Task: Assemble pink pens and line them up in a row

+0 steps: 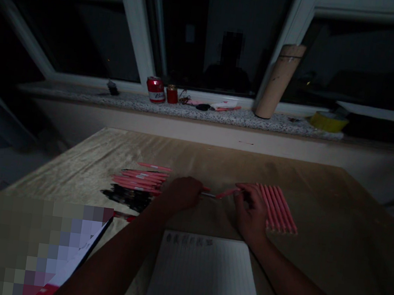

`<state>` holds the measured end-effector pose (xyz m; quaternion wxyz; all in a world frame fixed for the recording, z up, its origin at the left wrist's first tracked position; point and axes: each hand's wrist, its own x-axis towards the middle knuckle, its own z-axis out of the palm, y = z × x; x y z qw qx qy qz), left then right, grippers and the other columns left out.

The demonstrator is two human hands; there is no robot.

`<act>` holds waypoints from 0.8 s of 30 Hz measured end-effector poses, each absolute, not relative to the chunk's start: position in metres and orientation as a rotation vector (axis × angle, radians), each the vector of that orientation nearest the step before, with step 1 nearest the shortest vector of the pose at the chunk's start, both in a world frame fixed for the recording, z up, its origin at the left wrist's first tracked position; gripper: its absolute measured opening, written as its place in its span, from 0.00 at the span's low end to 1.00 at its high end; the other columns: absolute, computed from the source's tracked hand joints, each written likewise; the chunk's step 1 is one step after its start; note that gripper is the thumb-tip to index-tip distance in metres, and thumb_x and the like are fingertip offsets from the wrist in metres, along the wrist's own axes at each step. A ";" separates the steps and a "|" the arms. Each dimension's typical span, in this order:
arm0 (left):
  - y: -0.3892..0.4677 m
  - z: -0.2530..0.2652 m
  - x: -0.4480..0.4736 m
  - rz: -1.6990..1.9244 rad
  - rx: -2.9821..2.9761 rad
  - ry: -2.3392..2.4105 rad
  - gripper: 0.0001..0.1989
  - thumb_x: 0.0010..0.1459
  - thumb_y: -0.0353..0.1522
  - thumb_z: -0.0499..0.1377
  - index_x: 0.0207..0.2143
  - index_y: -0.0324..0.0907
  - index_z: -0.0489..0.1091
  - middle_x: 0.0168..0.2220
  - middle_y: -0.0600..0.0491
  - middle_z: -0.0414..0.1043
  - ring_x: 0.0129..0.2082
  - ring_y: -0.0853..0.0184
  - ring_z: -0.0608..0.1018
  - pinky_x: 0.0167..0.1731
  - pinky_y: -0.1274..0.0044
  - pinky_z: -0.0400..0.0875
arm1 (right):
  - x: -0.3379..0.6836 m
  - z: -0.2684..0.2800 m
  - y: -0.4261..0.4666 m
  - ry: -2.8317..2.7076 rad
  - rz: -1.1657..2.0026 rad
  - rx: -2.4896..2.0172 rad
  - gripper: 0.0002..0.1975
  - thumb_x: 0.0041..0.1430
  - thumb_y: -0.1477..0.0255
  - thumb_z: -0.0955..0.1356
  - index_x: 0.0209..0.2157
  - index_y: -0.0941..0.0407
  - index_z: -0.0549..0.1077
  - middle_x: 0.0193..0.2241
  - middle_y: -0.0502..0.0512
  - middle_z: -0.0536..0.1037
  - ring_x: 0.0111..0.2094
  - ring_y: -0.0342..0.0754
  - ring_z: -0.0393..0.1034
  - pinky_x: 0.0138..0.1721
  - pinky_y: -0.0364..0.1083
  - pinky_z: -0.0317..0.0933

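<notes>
In the head view my left hand (186,191) is closed around a pen (208,195), whose slim greyish end sticks out to the right. A bit of pink shows above that end at my fingertips. My right hand (251,209) pinches a pink pen piece (226,193), which points left toward the greyish end; whether the two touch I cannot tell. Right beside my right hand lies a neat row of pink pens (279,208). To the left of my left hand is a loose pile of pink pens (139,179), with black pens (128,197) in front of it.
A lined notebook (206,278) with some writing lies in front of me. A red pen (124,216) is near my left forearm. On the sill stand a red can (155,90), a small red jar (172,94), a tall cylinder (280,81) and yellow tape (327,121).
</notes>
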<state>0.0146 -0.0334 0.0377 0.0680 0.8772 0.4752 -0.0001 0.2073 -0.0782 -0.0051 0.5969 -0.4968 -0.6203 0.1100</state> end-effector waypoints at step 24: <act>-0.027 0.048 0.000 -0.028 2.571 1.357 0.15 0.50 0.42 0.55 0.34 0.40 0.71 0.34 0.48 0.74 0.33 0.64 0.74 0.31 0.77 0.63 | 0.203 -0.013 -0.077 -1.929 0.594 -1.280 0.04 0.49 0.74 0.65 0.30 0.56 0.70 0.20 0.46 0.65 0.20 0.40 0.58 0.22 0.39 0.51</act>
